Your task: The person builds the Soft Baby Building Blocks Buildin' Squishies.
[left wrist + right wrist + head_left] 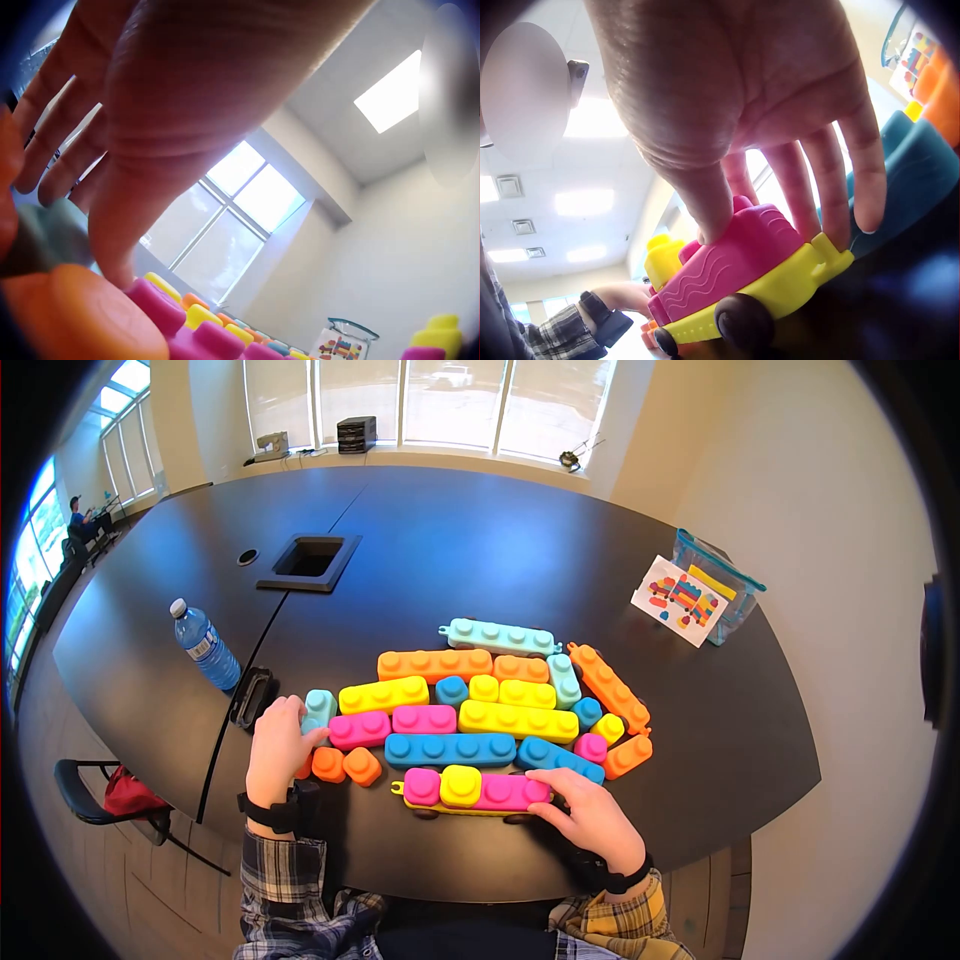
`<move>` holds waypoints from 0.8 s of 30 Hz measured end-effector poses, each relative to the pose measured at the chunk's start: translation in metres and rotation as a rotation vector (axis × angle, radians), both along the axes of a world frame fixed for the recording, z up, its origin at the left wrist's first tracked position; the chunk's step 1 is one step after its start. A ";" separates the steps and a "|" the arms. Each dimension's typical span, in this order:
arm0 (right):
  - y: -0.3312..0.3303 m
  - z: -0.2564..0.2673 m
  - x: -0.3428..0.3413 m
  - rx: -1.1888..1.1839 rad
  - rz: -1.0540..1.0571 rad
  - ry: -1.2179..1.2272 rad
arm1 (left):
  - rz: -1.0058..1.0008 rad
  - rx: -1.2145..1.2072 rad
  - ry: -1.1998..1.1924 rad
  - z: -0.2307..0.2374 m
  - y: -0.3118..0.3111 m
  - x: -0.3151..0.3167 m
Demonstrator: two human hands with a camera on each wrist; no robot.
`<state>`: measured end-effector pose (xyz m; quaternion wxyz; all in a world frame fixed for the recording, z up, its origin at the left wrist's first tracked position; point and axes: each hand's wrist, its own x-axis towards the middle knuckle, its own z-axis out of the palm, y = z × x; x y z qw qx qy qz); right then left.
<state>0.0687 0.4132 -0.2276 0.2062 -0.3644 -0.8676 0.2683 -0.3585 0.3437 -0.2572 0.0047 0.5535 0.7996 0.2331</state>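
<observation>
My right hand [590, 815] holds the right end of a yellow-based toy train car [780, 292], thumb on the near side and fingers beyond it. On the car sit a pink one-stud block [422, 786], a yellow block [461, 785] and a longer pink block [513, 792]. My left hand [277, 750] hovers around a light teal block [319, 708], its fingers loosely extended. The thumb tip is right by a pink block [360, 730] in the left wrist view. Small orange blocks [361, 766] lie beneath and beside this hand.
Blocks in several colours lie in rows, with a teal car base [500, 635] behind and an orange car base [610, 688] at right. A water bottle [207, 645] and black case [254, 698] stand left. A picture card [680, 600] leans on a clear bag [740, 605].
</observation>
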 end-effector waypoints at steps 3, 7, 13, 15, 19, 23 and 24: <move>0.000 0.002 -0.001 -0.007 -0.001 -0.019 | -0.010 0.057 0.048 -0.003 0.001 -0.003; -0.002 0.004 -0.002 -0.027 -0.008 -0.031 | 0.070 -0.045 -0.015 0.002 0.000 -0.001; -0.001 0.008 0.000 0.016 -0.002 -0.080 | 0.031 0.201 0.061 0.037 -0.005 0.014; 0.002 0.013 0.000 -0.015 -0.013 -0.139 | -0.156 0.360 -0.007 0.062 -0.003 0.033; 0.012 0.033 -0.004 0.116 0.036 0.043 | -0.489 0.377 -0.140 0.093 0.004 0.085; 0.017 0.062 -0.023 0.223 0.121 0.135 | -0.682 0.340 -0.191 0.086 0.018 0.128; 0.017 0.065 -0.027 0.224 0.119 0.133 | -0.735 0.356 -0.189 0.082 0.021 0.138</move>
